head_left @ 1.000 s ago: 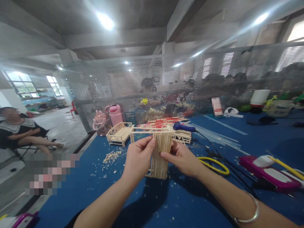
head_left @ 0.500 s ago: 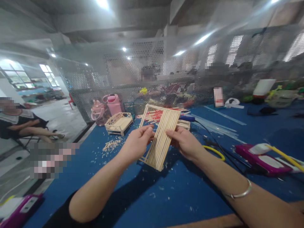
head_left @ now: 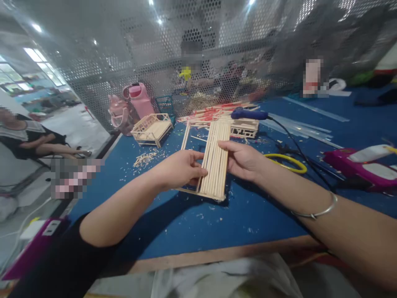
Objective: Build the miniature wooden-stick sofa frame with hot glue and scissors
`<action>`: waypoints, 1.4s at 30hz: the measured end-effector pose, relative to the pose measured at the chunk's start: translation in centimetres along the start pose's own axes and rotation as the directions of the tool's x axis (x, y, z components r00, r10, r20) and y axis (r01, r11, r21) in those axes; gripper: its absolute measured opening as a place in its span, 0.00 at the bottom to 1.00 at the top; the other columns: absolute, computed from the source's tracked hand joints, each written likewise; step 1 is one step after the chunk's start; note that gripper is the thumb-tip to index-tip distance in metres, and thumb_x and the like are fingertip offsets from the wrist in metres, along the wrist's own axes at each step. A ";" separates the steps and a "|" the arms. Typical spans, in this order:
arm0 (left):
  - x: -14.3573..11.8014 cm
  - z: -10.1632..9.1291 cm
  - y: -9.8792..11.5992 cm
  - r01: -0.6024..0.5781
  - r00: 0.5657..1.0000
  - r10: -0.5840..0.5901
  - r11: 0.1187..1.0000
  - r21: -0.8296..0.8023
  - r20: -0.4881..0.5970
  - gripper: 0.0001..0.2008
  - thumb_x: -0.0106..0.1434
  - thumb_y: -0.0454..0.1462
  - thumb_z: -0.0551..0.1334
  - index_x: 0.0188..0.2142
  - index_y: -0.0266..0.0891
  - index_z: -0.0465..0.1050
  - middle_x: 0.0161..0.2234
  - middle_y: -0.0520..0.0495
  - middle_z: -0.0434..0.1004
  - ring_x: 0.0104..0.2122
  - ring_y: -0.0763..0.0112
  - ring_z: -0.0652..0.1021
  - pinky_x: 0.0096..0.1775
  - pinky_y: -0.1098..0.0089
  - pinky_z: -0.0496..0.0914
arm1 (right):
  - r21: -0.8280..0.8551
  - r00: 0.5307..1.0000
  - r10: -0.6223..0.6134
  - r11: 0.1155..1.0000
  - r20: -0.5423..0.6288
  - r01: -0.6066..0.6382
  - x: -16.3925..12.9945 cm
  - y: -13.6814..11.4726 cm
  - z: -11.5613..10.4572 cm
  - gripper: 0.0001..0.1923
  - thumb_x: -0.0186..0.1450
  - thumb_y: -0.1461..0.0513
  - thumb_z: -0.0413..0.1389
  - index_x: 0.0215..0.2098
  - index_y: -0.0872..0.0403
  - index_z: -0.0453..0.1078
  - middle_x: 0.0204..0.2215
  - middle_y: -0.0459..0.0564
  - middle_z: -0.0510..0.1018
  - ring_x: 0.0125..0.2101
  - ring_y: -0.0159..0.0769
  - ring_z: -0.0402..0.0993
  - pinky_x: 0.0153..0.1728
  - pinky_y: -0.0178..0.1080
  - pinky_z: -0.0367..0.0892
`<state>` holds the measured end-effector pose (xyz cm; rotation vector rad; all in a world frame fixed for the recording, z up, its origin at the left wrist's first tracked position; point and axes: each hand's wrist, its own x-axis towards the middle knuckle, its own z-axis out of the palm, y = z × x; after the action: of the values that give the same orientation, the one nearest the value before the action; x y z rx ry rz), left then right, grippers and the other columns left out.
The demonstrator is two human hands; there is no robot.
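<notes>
Item in hand: one stick-built frame, a panel of close-set thin wooden sticks joined to an open rectangular border. It lay low over the blue table, lengthwise away from the person, its near end at or just above the cloth.

Grip: the left hand was closed on the frame's left side, fingers curled over the open border, thumb toward the panel. The right hand was closed on the panel's right edge, thumb on top, fingers underneath.

State of work, as judged: the panel filled only the right part of the border; the left part stood open, crossed by a single thin stick. The piece looked partly built, with filling and further structure outstanding.

Count, outward:
- Finished-looking miniature bed, one, far left.
- Second stick structure, one, just beyond the frame.
- Loose sticks with red markings, one heap, number not countable.
- Blue glue gun, one, with black cable.
- Yellow ring, one, right of the right hand.
- Pink bottles, two, by the mesh screen.
- Wood offcuts, scattered.
- Silver bangle, one, on the right wrist.
</notes>
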<state>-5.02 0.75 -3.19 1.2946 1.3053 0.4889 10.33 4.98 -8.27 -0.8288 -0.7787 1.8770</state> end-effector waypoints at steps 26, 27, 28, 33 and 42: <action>0.3 0.8 -1.5 -0.098 0.992 0.105 0.990 -0.102 0.065 0.19 0.57 0.26 0.59 0.48 0.38 0.71 0.23 0.52 0.78 0.28 0.71 0.79 0.39 0.65 0.72 | -0.027 0.981 -0.193 0.981 -0.026 0.192 -0.9 1.2 0.9 0.09 0.47 0.68 0.59 0.27 0.54 0.68 0.21 0.43 0.74 0.22 0.31 0.70 0.28 0.37 0.68; 0.0 0.7 -1.4 -0.120 0.990 0.125 0.990 -0.077 0.071 0.19 0.57 0.26 0.59 0.48 0.37 0.71 0.26 0.51 0.79 0.29 0.70 0.79 0.40 0.65 0.72 | -0.018 0.982 -0.190 0.982 -0.024 0.189 -1.0 1.2 1.1 0.09 0.47 0.68 0.60 0.27 0.54 0.69 0.21 0.43 0.75 0.22 0.32 0.70 0.27 0.37 0.68; -0.3 0.6 -1.2 -0.153 0.985 0.156 0.987 -0.042 0.075 0.19 0.56 0.27 0.59 0.48 0.37 0.71 0.29 0.50 0.80 0.31 0.69 0.79 0.41 0.65 0.71 | -0.008 0.983 -0.182 0.983 -0.016 0.182 -1.1 1.2 1.3 0.09 0.46 0.68 0.61 0.27 0.54 0.69 0.20 0.43 0.75 0.22 0.32 0.70 0.26 0.37 0.68; -1.5 0.0 -0.4 -0.276 0.952 0.284 0.958 0.080 -0.114 0.19 0.61 0.38 0.57 0.53 0.38 0.68 0.40 0.45 0.79 0.38 0.67 0.77 0.43 0.65 0.69 | 0.045 0.975 -0.183 0.983 0.125 0.179 -1.5 1.2 2.2 0.15 0.46 0.63 0.65 0.33 0.54 0.70 0.25 0.44 0.78 0.24 0.33 0.73 0.29 0.37 0.68; -1.4 0.6 -0.2 -0.283 0.925 0.240 0.952 -0.112 -0.294 0.12 0.58 0.36 0.61 0.41 0.36 0.76 0.32 0.47 0.79 0.28 0.74 0.75 0.37 0.68 0.71 | 0.019 0.958 -0.242 0.970 0.157 0.242 -2.8 1.6 2.6 0.21 0.45 0.61 0.68 0.37 0.53 0.70 0.31 0.46 0.80 0.30 0.34 0.75 0.34 0.38 0.68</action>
<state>-4.94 -0.76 -2.99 1.3105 1.2975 0.9721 8.46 1.41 -7.35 -0.5607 -0.9349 1.7357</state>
